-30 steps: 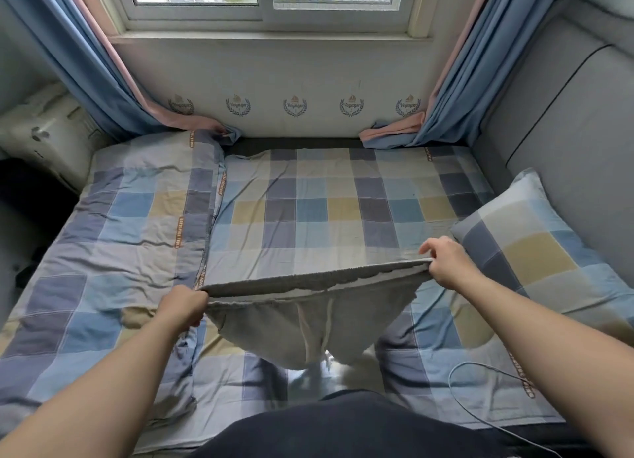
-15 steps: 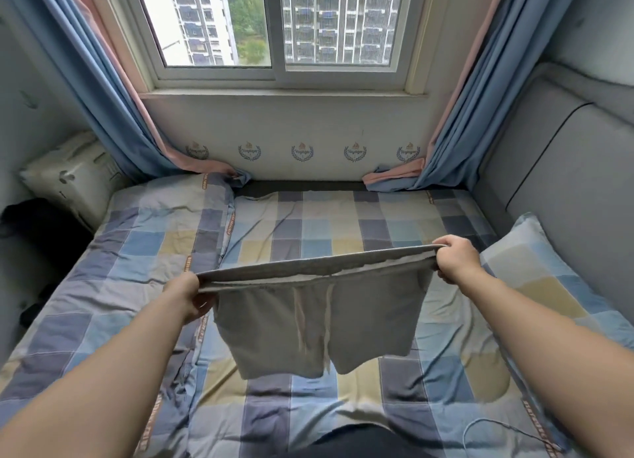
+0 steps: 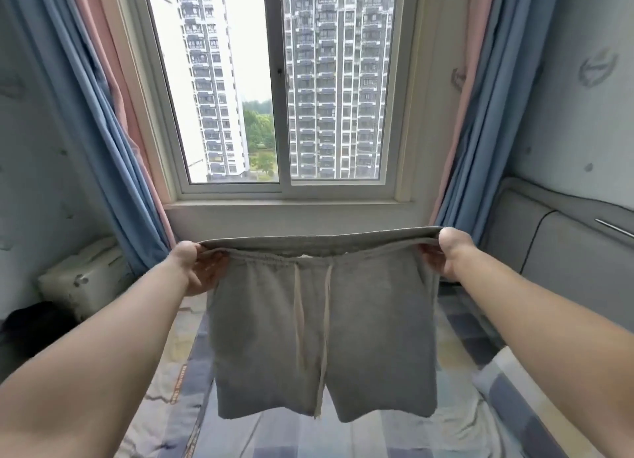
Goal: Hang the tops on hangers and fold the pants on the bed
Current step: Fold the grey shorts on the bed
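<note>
A sliding window (image 3: 281,114) fills the wall ahead, with tower blocks outside and blue-and-pink curtains (image 3: 113,131) hanging down either side of it. Below the window lies the bed (image 3: 456,426) with its checked cover. I hold the grey shorts (image 3: 274,337) up in the air in front of the window, their waistband stretched level just under its sill.

My left hand (image 3: 200,268) grips one end of the waistband and my right hand (image 3: 449,255) grips the other, fingers of both curled tight into the fabric. The leg hems hang free, clear of the bed, with open cover beneath them and to both sides. A pale drawstring (image 3: 326,320) dangles down the front past the crotch.

Right of the window stands a grey padded headboard (image 3: 566,262), with a checked pillow (image 3: 507,385) below it partly behind my forearm. Low and left of the window sits a pale, boxy thing (image 3: 82,279), too blurred to name. The shorts hide the middle of the bed, and my fingertips are tucked out of sight in the waistband.
</note>
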Demonstrator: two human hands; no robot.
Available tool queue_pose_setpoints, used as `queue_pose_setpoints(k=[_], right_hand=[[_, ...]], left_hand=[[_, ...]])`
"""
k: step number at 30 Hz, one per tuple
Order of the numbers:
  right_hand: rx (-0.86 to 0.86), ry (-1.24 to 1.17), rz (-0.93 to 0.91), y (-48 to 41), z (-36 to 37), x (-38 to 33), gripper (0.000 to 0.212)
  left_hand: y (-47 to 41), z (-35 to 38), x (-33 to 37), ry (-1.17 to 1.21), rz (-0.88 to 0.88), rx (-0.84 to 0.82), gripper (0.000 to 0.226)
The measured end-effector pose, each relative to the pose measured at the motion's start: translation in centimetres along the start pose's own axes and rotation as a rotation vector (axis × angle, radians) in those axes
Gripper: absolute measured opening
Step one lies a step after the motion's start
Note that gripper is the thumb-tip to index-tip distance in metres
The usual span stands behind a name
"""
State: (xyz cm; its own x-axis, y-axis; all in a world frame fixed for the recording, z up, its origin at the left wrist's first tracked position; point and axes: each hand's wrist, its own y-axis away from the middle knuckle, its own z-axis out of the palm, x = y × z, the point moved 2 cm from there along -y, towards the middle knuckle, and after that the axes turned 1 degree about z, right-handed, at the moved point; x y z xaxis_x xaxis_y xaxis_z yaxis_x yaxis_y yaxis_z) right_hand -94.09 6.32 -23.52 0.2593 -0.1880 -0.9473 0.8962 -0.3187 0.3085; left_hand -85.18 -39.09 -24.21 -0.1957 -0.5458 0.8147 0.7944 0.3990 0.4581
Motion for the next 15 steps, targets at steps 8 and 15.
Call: queue_pose_setpoints(k=[8, 15], right_hand=[[-0.262, -0.041, -0.349, 3.2, 2.3, -11.9, 0.025], [0.003, 0.091, -0.777, 3.8, 2.6, -20.9, 0.005]], left_hand=[[4.2, 8.0, 9.9, -0.133, 0.465, -0.193, 0.021], [9.0, 10.8, 17.7, -0.338, 1.052, 0.148, 0.014]])
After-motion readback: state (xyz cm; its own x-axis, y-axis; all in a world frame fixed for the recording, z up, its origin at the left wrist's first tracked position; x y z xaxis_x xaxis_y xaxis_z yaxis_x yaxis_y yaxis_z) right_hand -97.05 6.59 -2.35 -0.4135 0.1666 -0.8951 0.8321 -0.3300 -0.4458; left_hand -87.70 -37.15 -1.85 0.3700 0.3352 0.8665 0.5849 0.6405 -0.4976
